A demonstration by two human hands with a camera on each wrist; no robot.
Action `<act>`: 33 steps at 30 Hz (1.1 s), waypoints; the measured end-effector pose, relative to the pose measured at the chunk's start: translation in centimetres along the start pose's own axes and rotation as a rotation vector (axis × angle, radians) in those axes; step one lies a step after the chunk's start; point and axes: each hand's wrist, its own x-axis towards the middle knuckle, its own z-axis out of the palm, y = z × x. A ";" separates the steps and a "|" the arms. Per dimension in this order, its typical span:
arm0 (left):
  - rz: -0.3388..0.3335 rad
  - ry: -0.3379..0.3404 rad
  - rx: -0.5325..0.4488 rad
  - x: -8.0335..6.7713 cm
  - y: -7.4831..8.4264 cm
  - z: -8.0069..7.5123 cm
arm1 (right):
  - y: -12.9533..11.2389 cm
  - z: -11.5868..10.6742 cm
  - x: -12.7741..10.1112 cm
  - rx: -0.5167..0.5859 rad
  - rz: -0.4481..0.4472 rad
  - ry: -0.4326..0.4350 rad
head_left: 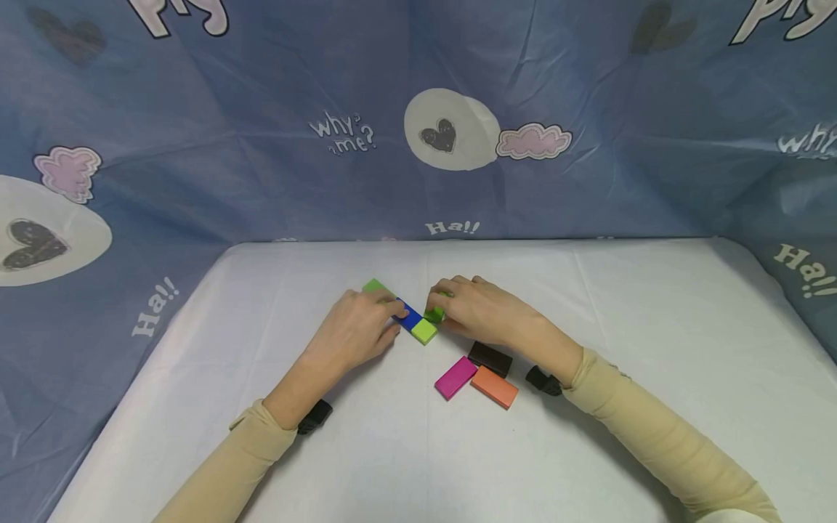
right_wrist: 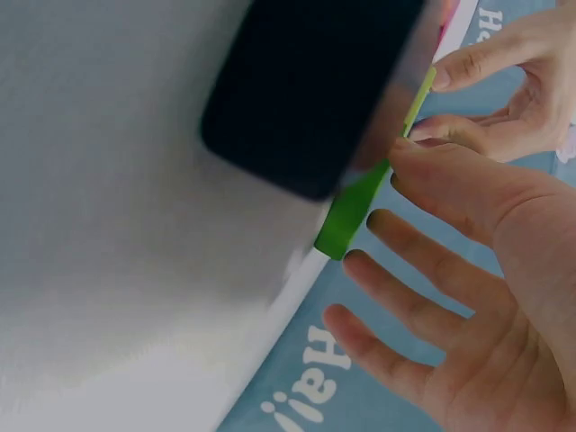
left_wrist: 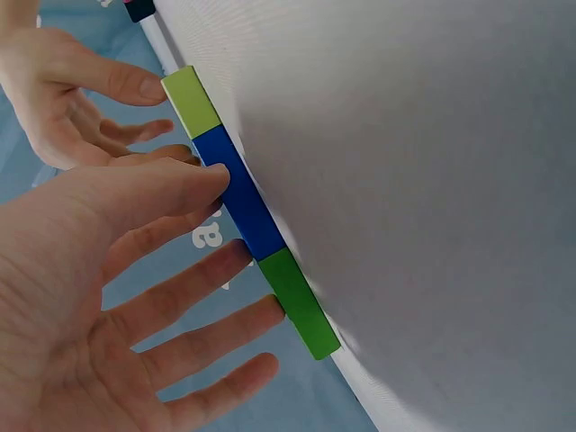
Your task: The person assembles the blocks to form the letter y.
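Observation:
In the head view, a row on the white table joins a green block [head_left: 375,285], a blue block [head_left: 412,317] and a lime-green block [head_left: 424,332] end to end. My left hand [head_left: 356,327] pinches the blue block [left_wrist: 241,202], its thumb on the near side and other fingers spread along the row. Just right of the row, my right hand [head_left: 480,309] grips another green block [head_left: 434,314] between thumb and fingers, partly covering it. That green block [right_wrist: 346,220] shows below the thumb in the right wrist view.
Nearer the body lie a black block [head_left: 490,359], a magenta block [head_left: 455,378] and an orange block [head_left: 494,387], close together under the right forearm. Dark wrist devices show beneath both wrists. A blue printed cloth [head_left: 366,196] rises behind the table.

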 end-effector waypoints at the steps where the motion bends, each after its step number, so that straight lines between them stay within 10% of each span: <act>1: 0.000 0.000 0.001 0.0 0.0 0.0 | 0.1 -0.1 -0.1 0.006 0.000 -0.003; 33: -0.107 -0.024 0.066 1.2 1.3 -0.2 | -0.3 -1.5 -6.7 0.032 -0.036 -0.012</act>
